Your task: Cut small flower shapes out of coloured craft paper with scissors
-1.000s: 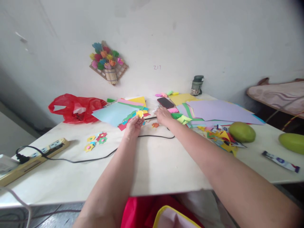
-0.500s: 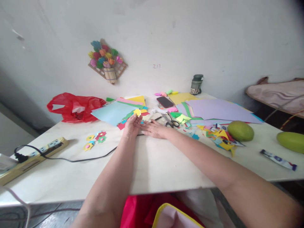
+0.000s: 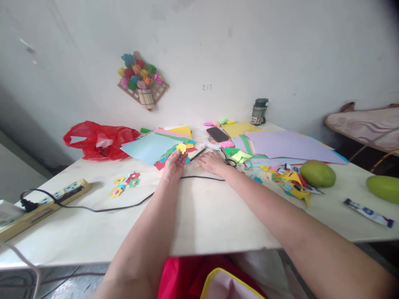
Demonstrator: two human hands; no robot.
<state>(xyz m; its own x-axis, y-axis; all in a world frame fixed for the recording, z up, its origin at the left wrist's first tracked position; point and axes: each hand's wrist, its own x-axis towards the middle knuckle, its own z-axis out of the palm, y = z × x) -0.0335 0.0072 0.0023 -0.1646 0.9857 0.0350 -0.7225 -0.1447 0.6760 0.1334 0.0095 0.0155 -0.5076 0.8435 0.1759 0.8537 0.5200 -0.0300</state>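
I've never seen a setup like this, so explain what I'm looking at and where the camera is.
There's no robot: one camera worn on a person's head looks forward and down at their two bare hands. The left hand holds a small yellow paper piece. The right hand is by black-handled scissors; whether it grips anything is hidden. The white table bears a red plastic bag, a pale purple paper sheet, colourful paper flowers, a dark phone and a beige power strip.
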